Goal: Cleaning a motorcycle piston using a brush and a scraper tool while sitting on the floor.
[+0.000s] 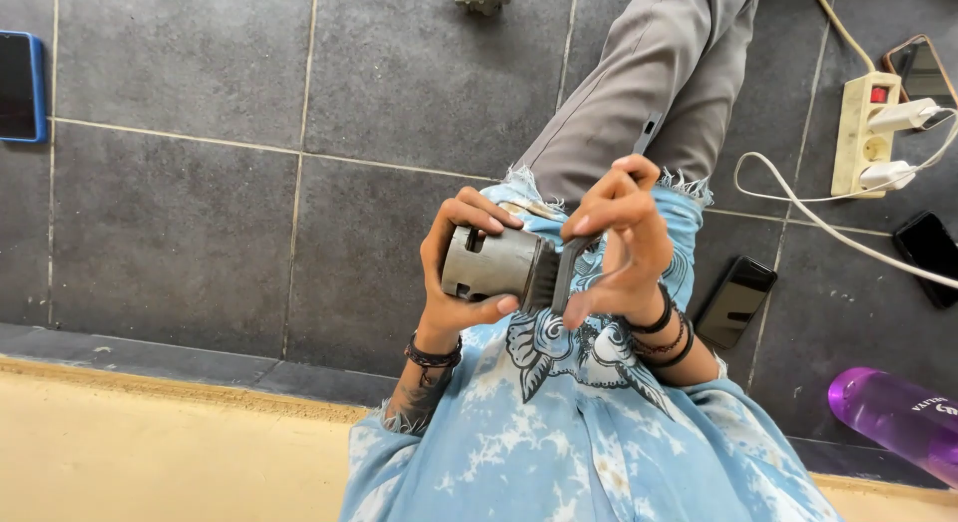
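your left hand (454,272) grip wraps the metal cylinder (491,263) | right hand (621,245) pinches a brush (562,272), bristles hidden against cylinder's end

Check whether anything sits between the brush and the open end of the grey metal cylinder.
Nothing visible does. The left hand grips the grey metal cylinder, and the brush in the right hand has its bristles right against the cylinder's end.

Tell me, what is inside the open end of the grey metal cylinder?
The dark bristles of the brush in the right hand cover the open end of the metal cylinder, held by the left hand. The inside is hidden.
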